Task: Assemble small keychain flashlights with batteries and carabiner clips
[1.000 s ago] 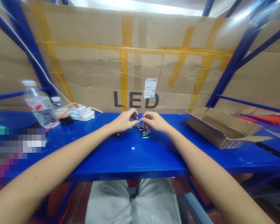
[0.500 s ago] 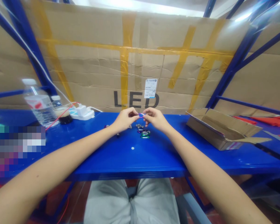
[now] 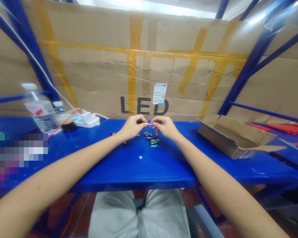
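Between my two hands, above the blue table [image 3: 139, 172], is a small purple carabiner [image 3: 150, 125]. My left hand [image 3: 135, 126] pinches its left end with thumb and index finger. From the other side my right hand [image 3: 165, 126] grips the right end, fingertips close to the left ones. Much of the carabiner is covered by fingers. Just below lie a few more carabiners [image 3: 154, 144], green, silver and purple. Several small metal pieces [image 3: 147, 133] sit in a cluster behind them, too small to make out exactly.
An open cardboard box [image 3: 234, 142] stands at the right. To the left are a water bottle [image 3: 39, 109], a dark drink bottle [image 3: 69, 125] and a white power strip [image 3: 86, 121] with cables. A large cardboard sheet [image 3: 96, 79] rises behind the table.
Both hands still hold the purple carabiner between them. It sits slightly lower and has turned a little in the fingers; the right fingers have shifted slightly. The other things have not moved.
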A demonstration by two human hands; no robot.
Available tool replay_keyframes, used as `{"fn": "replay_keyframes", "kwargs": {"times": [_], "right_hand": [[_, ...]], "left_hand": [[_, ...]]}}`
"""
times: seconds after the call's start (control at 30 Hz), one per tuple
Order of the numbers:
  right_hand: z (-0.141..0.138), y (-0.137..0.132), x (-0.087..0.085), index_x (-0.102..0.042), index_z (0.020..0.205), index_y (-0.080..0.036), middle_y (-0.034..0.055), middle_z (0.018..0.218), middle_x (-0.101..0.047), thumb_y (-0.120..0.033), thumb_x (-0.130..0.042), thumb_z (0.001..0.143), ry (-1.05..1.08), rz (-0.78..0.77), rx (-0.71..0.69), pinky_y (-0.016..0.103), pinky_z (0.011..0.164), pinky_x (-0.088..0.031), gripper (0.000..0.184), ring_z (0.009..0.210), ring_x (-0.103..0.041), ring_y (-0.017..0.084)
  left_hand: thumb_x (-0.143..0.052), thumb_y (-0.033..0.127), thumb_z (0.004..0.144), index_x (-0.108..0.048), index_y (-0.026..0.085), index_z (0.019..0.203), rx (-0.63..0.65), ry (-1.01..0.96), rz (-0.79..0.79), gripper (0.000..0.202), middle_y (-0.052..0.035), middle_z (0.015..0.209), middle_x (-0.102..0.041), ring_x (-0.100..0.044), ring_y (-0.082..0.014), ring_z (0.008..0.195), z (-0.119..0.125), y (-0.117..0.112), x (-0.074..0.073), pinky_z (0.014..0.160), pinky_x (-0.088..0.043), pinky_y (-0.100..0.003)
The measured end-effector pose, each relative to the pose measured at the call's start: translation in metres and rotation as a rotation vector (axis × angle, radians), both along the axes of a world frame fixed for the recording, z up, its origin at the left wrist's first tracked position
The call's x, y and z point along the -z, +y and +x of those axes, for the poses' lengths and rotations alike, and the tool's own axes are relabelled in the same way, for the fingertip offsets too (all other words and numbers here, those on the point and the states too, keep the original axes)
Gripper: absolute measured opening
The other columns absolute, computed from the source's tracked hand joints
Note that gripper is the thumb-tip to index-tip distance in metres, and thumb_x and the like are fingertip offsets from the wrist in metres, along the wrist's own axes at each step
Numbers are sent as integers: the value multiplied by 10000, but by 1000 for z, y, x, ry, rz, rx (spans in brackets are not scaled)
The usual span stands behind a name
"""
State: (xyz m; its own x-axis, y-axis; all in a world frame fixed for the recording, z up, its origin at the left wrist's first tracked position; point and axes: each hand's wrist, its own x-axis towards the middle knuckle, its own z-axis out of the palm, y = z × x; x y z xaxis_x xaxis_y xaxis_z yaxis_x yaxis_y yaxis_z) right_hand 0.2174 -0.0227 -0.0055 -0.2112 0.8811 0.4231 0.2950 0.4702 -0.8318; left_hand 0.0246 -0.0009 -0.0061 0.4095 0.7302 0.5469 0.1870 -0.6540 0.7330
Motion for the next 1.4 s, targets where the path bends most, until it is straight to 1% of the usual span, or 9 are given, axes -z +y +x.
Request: {"fn": "replay_keyframes", "kwargs": {"times": [0.13, 0.3, 0.47, 0.57, 0.7, 0.83, 1.07, 1.2, 1.4], "right_hand": [[0, 0, 3, -627, 773, -166, -9, 618, -589, -193, -547, 776, -154, 31, 52, 243, 448, -408, 84, 431, -500, 101], [-4, -5, 4, -609, 731, -170, 5, 634, -613, -147, -527, 782, -254, 113, 74, 251, 554, -431, 100, 569, -556, 129], [-8, -8, 4, -563, 816, -185, -17, 618, -599, -168, -567, 815, -195, -3, 38, 243, 473, -410, 17, 473, -521, 113], [-4, -4, 4, -540, 929, -195, -28, 641, -609, -171, -593, 823, -132, -35, 34, 230, 434, -414, 121, 450, -525, 108], [7, 2, 1, -592, 866, -169, 0, 656, -623, -154, -583, 838, -211, 10, 151, 220, 479, -443, 33, 532, -571, 115], [15, 1, -2, -623, 809, -153, 16, 647, -639, -129, -574, 842, -347, 14, 222, 218, 515, -447, 65, 557, -591, 117], [15, -6, -8, -596, 798, -150, 28, 658, -651, -106, -574, 836, -491, -212, 34, 212, 458, -452, 63, 525, -605, 123], [12, -11, -11, -583, 798, -156, 14, 622, -635, -121, -588, 839, -539, -281, -39, 211, 453, -444, 54, 492, -580, 113], [10, -12, -12, -571, 800, -166, 10, 629, -639, -177, -597, 845, -601, -296, -44, 232, 467, -409, 52, 477, -549, 114]], "left_hand": [[-712, 281, 754, -626, 160, 779, 9, 31, -34, 150, -22, 750, -685, -621, -161, 714, 2, 1, 4, 675, -468, -298], [-694, 237, 761, -649, 156, 821, 69, 61, -49, 110, -24, 779, -688, -627, -158, 742, 1, 3, 3, 701, -478, -298], [-715, 305, 762, -666, 157, 813, 46, 83, 6, 164, -27, 772, -684, -612, -166, 747, -4, 6, -2, 705, -466, -303], [-690, 301, 780, -660, 156, 822, 4, 86, 28, 155, -23, 772, -675, -599, -155, 733, -7, 8, -2, 692, -456, -292], [-658, 256, 777, -639, 157, 860, -27, 110, -29, 130, -23, 784, -670, -608, -152, 733, -10, 13, 3, 679, -463, -282], [-620, 210, 773, -628, 165, 869, -65, 191, -43, 106, -18, 775, -676, -617, -152, 728, -11, 15, 10, 678, -472, -278], [-545, 148, 783, -665, 196, 901, -162, 392, 182, 175, 13, 729, -670, -581, -133, 668, -8, 16, 10, 669, -446, -264], [-560, 161, 789, -667, 196, 847, -148, 431, 210, 126, -1, 767, -699, -619, -151, 729, -6, 26, 14, 708, -460, -273], [-601, 244, 839, -665, 196, 847, -186, 501, 220, 81, -34, 856, -730, -650, -197, 823, -2, 42, 20, 762, -472, -319]]}}
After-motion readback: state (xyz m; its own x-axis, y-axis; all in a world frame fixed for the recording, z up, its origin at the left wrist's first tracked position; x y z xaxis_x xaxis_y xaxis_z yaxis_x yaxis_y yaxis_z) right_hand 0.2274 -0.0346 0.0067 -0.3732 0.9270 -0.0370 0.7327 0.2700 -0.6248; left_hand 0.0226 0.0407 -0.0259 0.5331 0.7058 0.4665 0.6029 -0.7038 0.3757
